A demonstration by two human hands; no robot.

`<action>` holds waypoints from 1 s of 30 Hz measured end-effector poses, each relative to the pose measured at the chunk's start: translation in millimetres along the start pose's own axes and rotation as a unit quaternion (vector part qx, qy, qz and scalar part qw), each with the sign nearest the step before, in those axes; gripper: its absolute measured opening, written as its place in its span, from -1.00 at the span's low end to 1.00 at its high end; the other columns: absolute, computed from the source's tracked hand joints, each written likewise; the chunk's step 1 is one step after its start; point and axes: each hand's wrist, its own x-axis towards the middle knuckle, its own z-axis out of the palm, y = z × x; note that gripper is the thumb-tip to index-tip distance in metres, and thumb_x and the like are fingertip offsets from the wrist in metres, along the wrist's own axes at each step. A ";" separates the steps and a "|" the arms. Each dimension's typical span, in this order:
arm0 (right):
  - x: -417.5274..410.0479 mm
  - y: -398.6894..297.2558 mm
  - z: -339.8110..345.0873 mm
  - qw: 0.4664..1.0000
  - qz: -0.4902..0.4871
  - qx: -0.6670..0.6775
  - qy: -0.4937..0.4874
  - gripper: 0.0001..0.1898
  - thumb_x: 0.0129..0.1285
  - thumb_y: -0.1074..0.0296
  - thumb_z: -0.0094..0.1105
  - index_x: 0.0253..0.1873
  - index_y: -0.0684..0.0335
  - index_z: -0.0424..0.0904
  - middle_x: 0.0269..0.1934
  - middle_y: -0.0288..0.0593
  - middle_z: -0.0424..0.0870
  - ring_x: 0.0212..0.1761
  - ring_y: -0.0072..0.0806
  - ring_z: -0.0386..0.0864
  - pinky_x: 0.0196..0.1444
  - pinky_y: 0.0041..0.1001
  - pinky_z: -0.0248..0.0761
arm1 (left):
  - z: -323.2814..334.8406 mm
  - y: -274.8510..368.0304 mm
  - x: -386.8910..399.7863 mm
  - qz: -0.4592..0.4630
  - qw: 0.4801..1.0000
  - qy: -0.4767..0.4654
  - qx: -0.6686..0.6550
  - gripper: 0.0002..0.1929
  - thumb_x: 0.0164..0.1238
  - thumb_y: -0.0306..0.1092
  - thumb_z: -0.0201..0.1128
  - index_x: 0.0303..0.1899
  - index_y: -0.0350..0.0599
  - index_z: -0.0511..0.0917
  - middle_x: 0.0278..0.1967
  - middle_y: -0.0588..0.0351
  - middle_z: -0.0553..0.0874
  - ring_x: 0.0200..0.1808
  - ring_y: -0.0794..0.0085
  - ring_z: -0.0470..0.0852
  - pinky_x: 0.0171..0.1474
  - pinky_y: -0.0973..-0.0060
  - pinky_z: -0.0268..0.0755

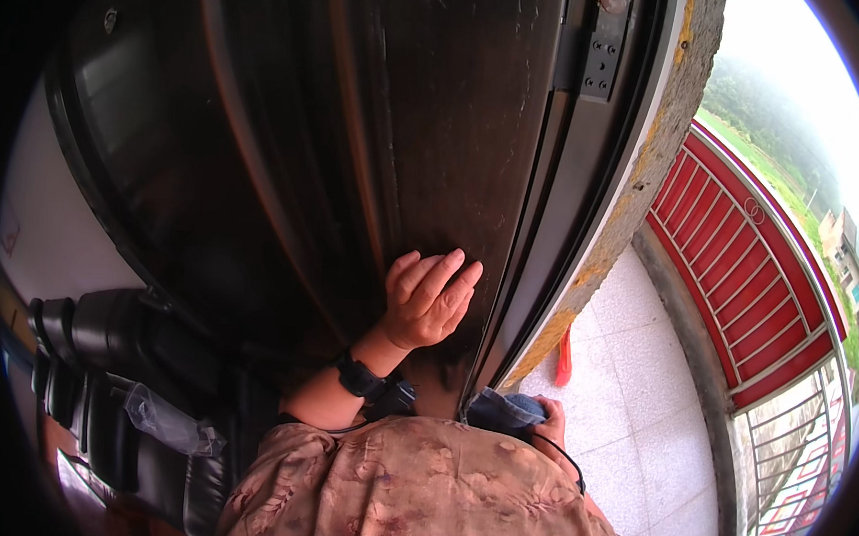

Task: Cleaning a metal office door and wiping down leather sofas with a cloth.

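My left hand (432, 300) rests its fingers against the dark brown panelled door (448, 161) near its edge, with nothing held; a black watch-like band is on that wrist. Low at the doorway, my right hand (552, 417) holds a bunched blue cloth (506, 409) beside the bottom of the door frame. The cloth covers part of its fingers. A metal hinge plate (601, 63) with screws sits high on the door's frame side. Just in front of my patterned shirt, the lower end of the door is partly hidden.
A black leather sofa (154, 471) with a clear plastic bag (167, 422) stands at the left. Right of the rough wall edge (630, 198) lie a tiled floor (633, 385), a red object (563, 359) and a red metal railing (739, 260).
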 end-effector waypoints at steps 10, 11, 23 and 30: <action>-1.6 -1.5 -1.9 1.000 0.004 0.000 -0.002 -0.50 -0.41 0.58 0.29 -0.15 0.21 0.62 -0.22 -0.08 0.52 -0.10 -0.18 0.46 0.05 -0.35 0.33 | -0.6 1.9 3.5 -0.009 1.000 -0.003 0.006 -0.71 0.16 -0.36 0.23 -0.05 0.04 0.64 0.05 0.16 0.56 -0.02 0.41 0.47 0.19 0.33 0.19; -2.2 -1.4 -2.0 1.000 0.007 0.001 -0.002 -0.49 -0.41 0.58 0.29 -0.14 0.21 0.62 -0.22 -0.09 0.52 -0.10 -0.18 0.46 0.05 -0.35 0.33 | -0.6 1.4 3.5 -0.009 1.000 -0.003 0.006 -0.71 0.16 -0.36 0.23 -0.05 0.04 0.64 0.05 0.16 0.56 -0.02 0.41 0.47 0.19 0.33 0.19; -0.9 8.2 0.0 0.999 0.027 0.007 -0.017 -0.43 -0.46 0.64 0.27 -0.11 0.23 0.60 -0.17 -0.15 0.48 -0.04 -0.29 0.45 0.14 -0.41 0.30 | -1.5 0.5 2.7 -0.013 1.000 -0.001 0.003 -0.71 0.17 -0.36 0.20 -0.05 0.07 0.65 0.07 0.18 0.55 -0.01 0.42 0.45 0.18 0.34 0.22; -0.6 -1.9 -2.0 0.999 0.031 -0.005 -0.020 -0.43 -0.46 0.64 0.28 -0.12 0.23 0.60 -0.17 -0.15 0.48 -0.04 -0.29 0.45 0.14 -0.40 0.31 | -1.5 -0.4 2.1 0.000 1.000 -0.004 -0.007 -0.70 0.19 -0.33 0.21 -0.02 0.03 0.64 0.08 0.21 0.55 -0.01 0.44 0.44 0.19 0.35 0.21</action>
